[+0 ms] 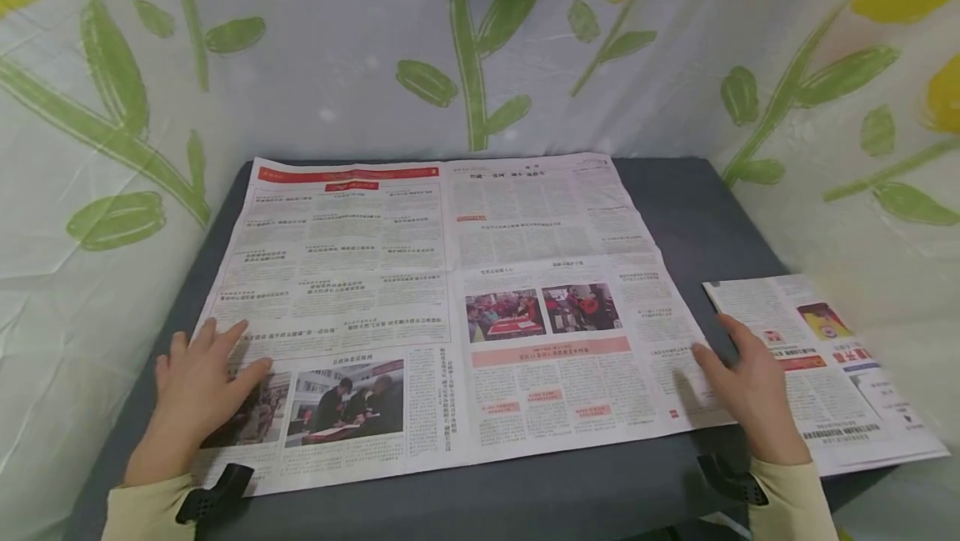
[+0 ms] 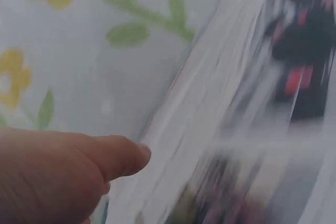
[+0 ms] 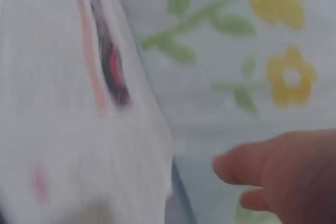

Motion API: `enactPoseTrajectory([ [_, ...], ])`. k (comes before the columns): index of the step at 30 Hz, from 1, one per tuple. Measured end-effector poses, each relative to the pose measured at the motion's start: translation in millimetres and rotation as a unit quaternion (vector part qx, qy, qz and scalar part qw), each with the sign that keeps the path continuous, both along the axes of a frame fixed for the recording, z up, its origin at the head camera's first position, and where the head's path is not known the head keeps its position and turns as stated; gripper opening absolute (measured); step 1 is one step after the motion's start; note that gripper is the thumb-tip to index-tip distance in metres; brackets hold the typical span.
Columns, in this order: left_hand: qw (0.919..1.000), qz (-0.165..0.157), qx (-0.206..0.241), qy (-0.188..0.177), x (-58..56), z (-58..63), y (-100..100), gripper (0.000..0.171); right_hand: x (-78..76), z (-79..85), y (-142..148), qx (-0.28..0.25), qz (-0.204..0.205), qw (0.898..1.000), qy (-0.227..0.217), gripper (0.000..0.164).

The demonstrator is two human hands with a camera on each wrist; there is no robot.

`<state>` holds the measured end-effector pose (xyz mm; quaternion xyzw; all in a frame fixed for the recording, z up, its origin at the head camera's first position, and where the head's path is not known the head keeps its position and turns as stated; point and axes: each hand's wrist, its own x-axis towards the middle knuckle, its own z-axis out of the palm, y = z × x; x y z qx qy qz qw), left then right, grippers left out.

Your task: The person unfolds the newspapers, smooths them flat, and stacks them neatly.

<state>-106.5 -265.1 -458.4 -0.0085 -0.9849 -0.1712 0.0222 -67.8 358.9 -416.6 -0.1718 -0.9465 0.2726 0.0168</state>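
A newspaper [image 1: 525,249] lies spread out on the dark table, its text upside down from this side and a crease running down its middle. My left hand [image 1: 198,383] is over its near left part, fingers spread and straight, overlapping a printed photo there. In the left wrist view the thumb [image 2: 123,156] points along the paper's edge. By the newspaper's right edge is my right hand [image 1: 753,383], thumb and forefinger apart with nothing between them. It partly covers a folded stack of newspapers [image 1: 840,403]. In the right wrist view its fingers [image 3: 247,163] appear beside the sheet's edge.
The dark grey tabletop [image 1: 690,207] shows along the right side and the front. Behind and at both sides hangs a pale curtain [image 1: 337,49] with yellow flowers and green leaves. The folded stack reaches past the table's right edge. A black strap [image 1: 213,495] is on the left wrist.
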Motion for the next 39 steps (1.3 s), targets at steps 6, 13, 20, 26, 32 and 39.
enactPoseTrajectory([
  [6, 0.9955, -0.055, 0.009, -0.076, -9.1, -5.5, 44, 0.083, -21.8, -20.7, -44, 0.073, 0.189, 0.979, -0.001, 0.073],
  [13, 0.9925, -0.054, 0.009, -0.109, -12.8, -15.1, 53, 0.086, -30.9, -43.6, -54, 0.123, 0.209, 0.969, -0.041, 0.080],
  [20, 0.9926, -0.047, 0.012, -0.111, -15.8, -15.8, 52, 0.089, -34.6, -44.2, -53, 0.118, 0.210, 0.970, -0.036, 0.081],
  [26, 0.9925, -0.048, 0.017, -0.111, -10.8, -16.9, 51, 0.090, -27.7, -45.7, -46, 0.125, 0.201, 0.971, -0.035, 0.081],
  [32, 0.9934, -0.048, 0.024, -0.101, -10.8, -13.0, 50, 0.090, -26.9, -44.6, -44, 0.113, 0.194, 0.974, -0.045, 0.083],
  [39, 0.9932, -0.046, 0.024, -0.104, -11.6, -15.5, 50, 0.091, -23.8, -43.2, -42, 0.113, 0.199, 0.973, -0.039, 0.082],
])
